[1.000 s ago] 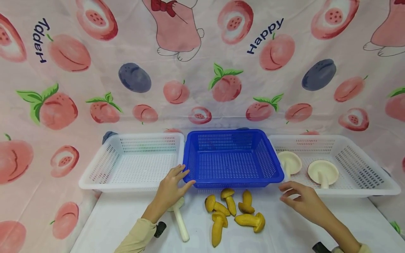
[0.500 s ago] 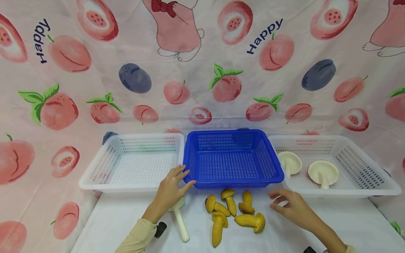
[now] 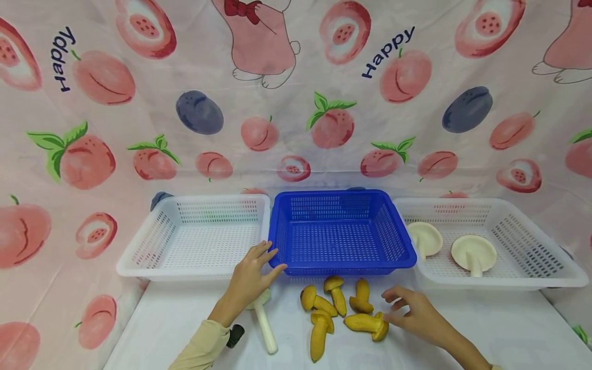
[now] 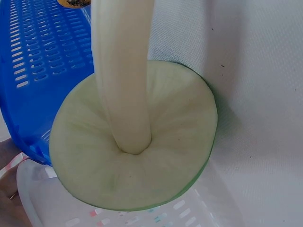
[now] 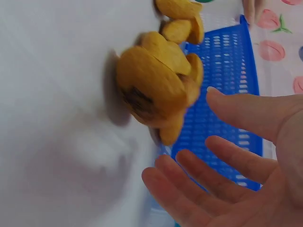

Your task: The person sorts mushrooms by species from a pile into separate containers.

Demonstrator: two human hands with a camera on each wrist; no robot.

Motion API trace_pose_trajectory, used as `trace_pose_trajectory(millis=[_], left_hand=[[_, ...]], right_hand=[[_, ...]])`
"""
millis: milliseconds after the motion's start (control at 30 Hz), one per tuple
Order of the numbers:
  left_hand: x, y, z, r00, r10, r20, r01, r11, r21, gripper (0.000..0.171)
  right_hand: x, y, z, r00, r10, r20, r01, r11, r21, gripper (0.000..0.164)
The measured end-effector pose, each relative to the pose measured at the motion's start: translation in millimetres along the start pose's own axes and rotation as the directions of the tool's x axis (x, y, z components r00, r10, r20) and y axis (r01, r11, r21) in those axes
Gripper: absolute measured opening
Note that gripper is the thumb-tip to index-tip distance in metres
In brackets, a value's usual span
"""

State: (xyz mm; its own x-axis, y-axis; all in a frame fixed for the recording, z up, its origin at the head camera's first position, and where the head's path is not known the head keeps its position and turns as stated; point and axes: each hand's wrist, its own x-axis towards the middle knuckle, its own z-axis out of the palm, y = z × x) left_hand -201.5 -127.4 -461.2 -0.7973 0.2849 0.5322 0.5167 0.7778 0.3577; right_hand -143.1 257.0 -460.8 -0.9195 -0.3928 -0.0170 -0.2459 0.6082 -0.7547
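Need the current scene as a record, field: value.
blue slotted plastic basket: between two white slotted plastic baskets
right white basket: contains two round cream mushrooms
curved yellow mushrooms: five, on white cloth, in front of blue basket
pale long-stemmed mushroom: on cloth, cap partly behind left hand
left hand: fingers spread at blue basket's near left corner
right hand: holding nothing, beside yellow mushrooms

Backdrop: we see a pale pink cloth filling the far side and descending at left and right, a faint horizontal crease low across it. We note printed peaches, dark blue fruits, pink animal figures, "Happy" lettering. Below, a white tabletop. Light fairly even; we log soft-edged shadows on the white.
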Motion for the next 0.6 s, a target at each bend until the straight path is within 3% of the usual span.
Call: trace_pose_trajectory(millis=[300, 467, 600], left_hand=[[-0.3, 0.7, 0.8, 1.0, 0.004, -0.01, -0.004, 1.0, 0.004, 0.046], [-0.9, 0.7, 0.2, 1.0, 0.0, -0.012, 0.0, 1.0, 0.004, 0.045], [-0.7, 1.3, 1.3, 1.0, -0.001, -0.006, 0.001, 1.0, 0.005, 0.046]], right_hand=[[-2, 7, 24, 0.998, 0.032, 0.062, -0.033, 0.999, 0.027, 0.047], [-5, 9, 34, 1.0, -0.002, 0.011, 0.002, 0.999, 0.034, 0.048], [-9, 10, 36, 0.999, 0.033, -0.028, -0.032, 0.998, 0.045, 0.049]])
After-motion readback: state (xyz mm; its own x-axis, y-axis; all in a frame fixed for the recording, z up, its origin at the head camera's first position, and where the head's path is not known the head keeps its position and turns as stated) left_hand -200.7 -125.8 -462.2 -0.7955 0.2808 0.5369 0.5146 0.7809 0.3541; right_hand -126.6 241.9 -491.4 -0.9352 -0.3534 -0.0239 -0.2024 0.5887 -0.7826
